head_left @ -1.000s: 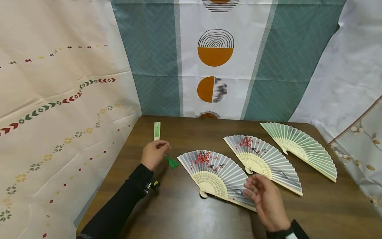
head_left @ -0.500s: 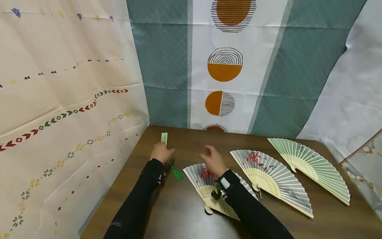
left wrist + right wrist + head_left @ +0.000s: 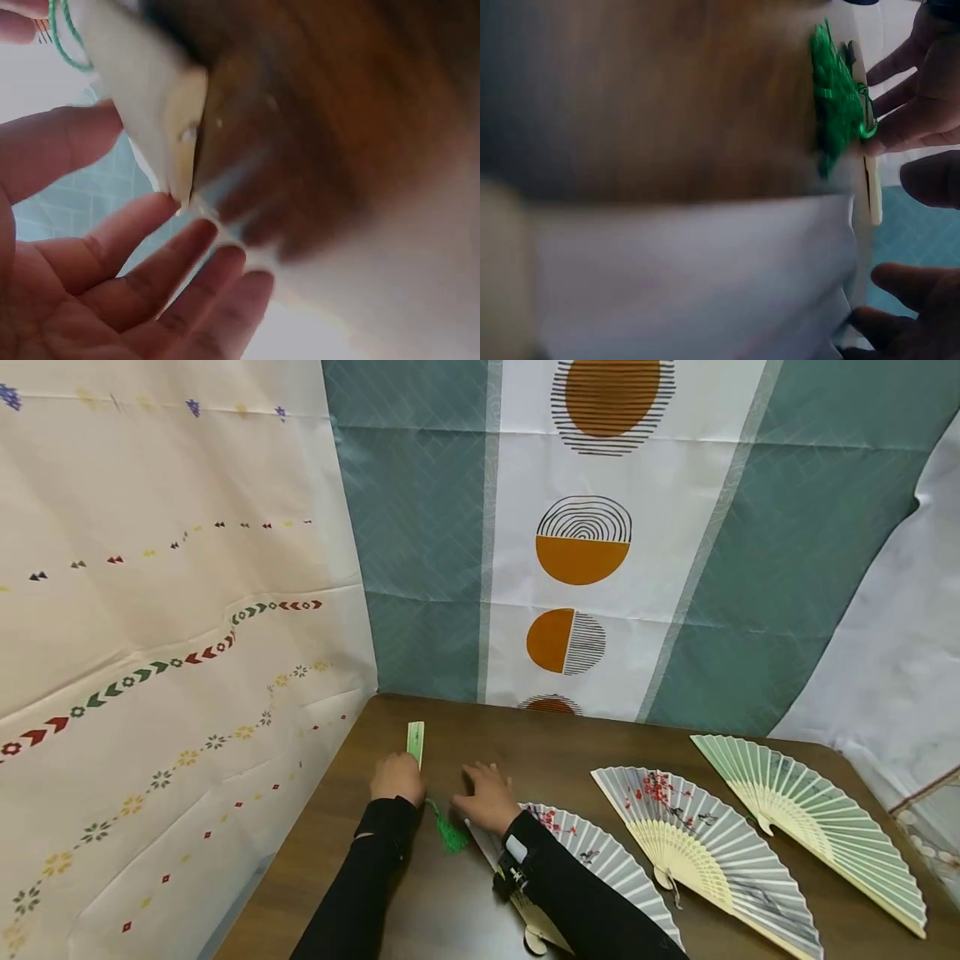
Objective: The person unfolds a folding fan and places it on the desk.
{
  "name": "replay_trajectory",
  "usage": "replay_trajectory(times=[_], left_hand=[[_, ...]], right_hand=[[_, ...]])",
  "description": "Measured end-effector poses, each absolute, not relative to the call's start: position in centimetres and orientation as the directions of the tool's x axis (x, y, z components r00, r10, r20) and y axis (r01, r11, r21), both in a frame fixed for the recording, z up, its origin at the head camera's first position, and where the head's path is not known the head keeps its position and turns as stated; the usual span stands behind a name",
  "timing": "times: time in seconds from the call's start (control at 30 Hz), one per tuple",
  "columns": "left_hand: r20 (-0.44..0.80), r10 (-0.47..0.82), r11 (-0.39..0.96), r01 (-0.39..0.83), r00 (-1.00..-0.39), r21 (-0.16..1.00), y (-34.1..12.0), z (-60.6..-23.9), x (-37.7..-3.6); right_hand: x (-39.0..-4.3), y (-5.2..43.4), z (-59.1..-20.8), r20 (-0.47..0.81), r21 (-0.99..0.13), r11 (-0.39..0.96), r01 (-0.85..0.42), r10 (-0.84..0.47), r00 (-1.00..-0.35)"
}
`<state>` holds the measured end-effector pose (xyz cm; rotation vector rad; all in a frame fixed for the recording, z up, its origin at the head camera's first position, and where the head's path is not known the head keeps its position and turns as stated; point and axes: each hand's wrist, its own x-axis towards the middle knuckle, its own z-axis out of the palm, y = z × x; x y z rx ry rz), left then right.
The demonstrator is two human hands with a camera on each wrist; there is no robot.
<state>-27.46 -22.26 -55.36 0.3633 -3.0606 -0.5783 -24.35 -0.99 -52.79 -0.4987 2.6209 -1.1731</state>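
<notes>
At the table's left, a folded hand fan point(image 3: 415, 742) with a green tassel point(image 3: 451, 835) pokes out beyond my left hand point(image 3: 397, 778). Thumb and index finger meet its narrow pale body point(image 3: 182, 142) in the left wrist view, pinching it lightly. My right hand point(image 3: 489, 797) hovers just right of the tassel, fingers spread and holding nothing. Beneath the right forearm lies an open grey fan point(image 3: 611, 868) with red blossoms, partly hidden by the sleeve. The right wrist view shows the tassel point(image 3: 836, 105) beside the left fingers.
A second open grey fan point(image 3: 697, 839) with red blossoms lies right of centre. Farther right is an open green fan point(image 3: 817, 827). Patterned cloths point(image 3: 420, 527) hang behind and beside the brown table point(image 3: 570, 747).
My right hand has swung left from the grey fans, across the nearest one, to beside the tassel. The left hand has stayed at the folded fan. The head view has shifted.
</notes>
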Motion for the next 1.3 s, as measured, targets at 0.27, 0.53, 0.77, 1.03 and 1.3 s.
replay_trajectory(times=[0.27,0.53,0.77,1.03,1.3], left_hand=[[0.061,-0.2,0.901,-0.159,-0.978,0.403,-23.2,-54.0,-27.9],[-0.109,-0.171,0.878,-0.202,-0.979,0.433,-26.1,-55.2,-28.7],[-0.175,-0.003,0.701,-0.127,-0.985,0.701,-24.9,-51.8,-26.9],[-0.109,0.142,0.268,-0.068,-0.984,0.961,-18.5,-44.6,-24.7],[-0.085,0.214,0.241,-0.031,-0.973,0.97,-14.1,-44.4,-25.0]], right_hand=[[-25.0,-1.3,-52.0,-0.097,-0.721,0.659,-0.214,-0.402,-0.91],[-25.4,-1.3,-52.6,-0.078,-0.732,0.641,-0.231,-0.416,-0.906],[-24.4,-0.3,-51.0,0.021,-0.868,0.464,-0.175,-0.32,-0.947],[-24.1,2.2,-47.7,-0.004,-0.988,0.153,-0.024,-0.178,-0.984],[-21.8,5.9,-46.9,-0.074,-0.997,0.009,0.074,-0.218,-0.973]])
